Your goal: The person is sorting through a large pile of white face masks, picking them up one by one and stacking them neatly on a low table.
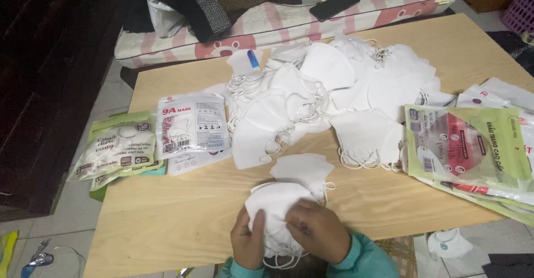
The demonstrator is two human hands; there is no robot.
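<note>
A small stack of white face masks sits at the near edge of the wooden table, gathered between both hands; the left hand grips the stack from its left side, thumb pressed up against the cloth, fingers closed around the lower part; the right hand lies over the right side of the stack, fingers curled down onto it, grasping it too; elastic loops hang out below the hands; teal sleeves cover both wrists; just beyond the stack a single folded mask lies flat, touching it; farther back a large loose heap of white masks spreads across the middle of the table; to the left lie a clear printed packet and green-edged packets overhanging the table edge; to the right a fanned pile of green and red packets; behind the table a pink patterned mattress carries a dark phone
</note>
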